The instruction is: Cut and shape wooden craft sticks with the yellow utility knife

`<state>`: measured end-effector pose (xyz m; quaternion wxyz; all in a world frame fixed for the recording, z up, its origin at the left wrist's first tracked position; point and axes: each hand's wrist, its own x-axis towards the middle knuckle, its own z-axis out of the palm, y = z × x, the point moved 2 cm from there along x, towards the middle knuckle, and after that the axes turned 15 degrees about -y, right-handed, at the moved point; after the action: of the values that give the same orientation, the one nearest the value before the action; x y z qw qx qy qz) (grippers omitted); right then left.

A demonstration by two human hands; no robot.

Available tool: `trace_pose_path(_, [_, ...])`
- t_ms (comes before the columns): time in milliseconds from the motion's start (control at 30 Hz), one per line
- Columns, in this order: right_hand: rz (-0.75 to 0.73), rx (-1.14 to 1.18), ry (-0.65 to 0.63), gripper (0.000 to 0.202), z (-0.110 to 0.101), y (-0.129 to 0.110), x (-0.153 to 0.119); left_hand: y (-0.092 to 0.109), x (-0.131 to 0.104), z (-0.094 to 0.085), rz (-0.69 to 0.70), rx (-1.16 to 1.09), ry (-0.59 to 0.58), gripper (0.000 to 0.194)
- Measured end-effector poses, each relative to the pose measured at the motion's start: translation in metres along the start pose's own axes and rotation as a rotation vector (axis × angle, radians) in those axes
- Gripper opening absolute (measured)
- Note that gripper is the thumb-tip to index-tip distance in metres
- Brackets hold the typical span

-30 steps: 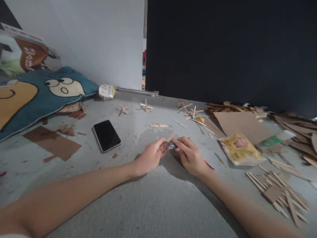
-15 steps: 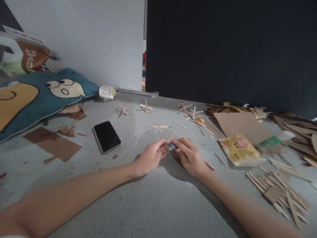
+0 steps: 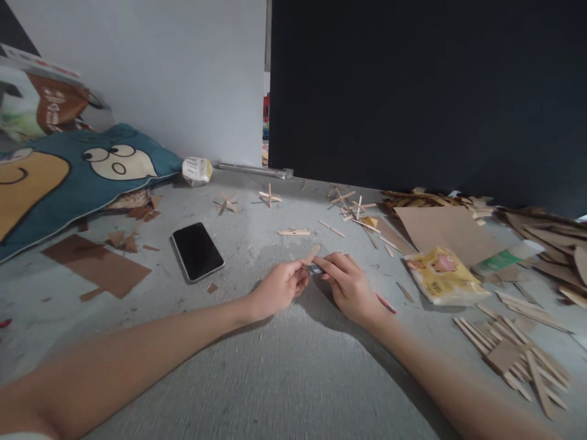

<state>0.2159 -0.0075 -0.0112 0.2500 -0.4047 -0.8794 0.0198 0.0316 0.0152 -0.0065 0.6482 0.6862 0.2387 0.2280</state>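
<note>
Close together over the middle of the table are my two hands. My left hand pinches a wooden craft stick between thumb and fingers, its free end pointing up and away. My right hand is closed on a small grey blade, which meets the stick near my left fingertips. Most of the blade is hidden by my fingers. Beside my right wrist lies a thin pink-red object, partly covered. Beyond my hands are a flat pair of craft sticks and a crossed-stick piece.
A phone and brown cardboard lie to the left, near a blue cushion. On the right are a yellow packet, a glue tube and a heap of craft sticks. A dark panel stands behind.
The craft stick has shifted slightly left and turned in my left fingers. My right fingers have moved a little, with the forefinger reaching closer to the stick.
</note>
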Motion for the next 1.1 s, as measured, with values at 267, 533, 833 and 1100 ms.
trace_pose_path(267, [-0.001,-0.013,-0.017,0.046,0.0027,-0.0008,-0.001,0.0015,0.0053,0.001,0.003,0.083,0.055,0.014])
trace_pose_path(533, [0.025,0.055,-0.035,0.043,0.0008,-0.0018,0.0,0.0003,0.0041,0.0013,-0.028,-0.06,0.054,0.014])
trace_pose_path(833, [-0.01,0.016,-0.021,0.045,0.0018,-0.003,-0.0007,0.0008,0.0029,0.003,-0.001,0.018,0.058,0.015])
trace_pose_path(1100, [0.017,0.01,-0.05,0.045,0.0027,-0.0027,0.0001,0.0008,0.0046,0.0036,0.021,-0.007,0.086,0.015])
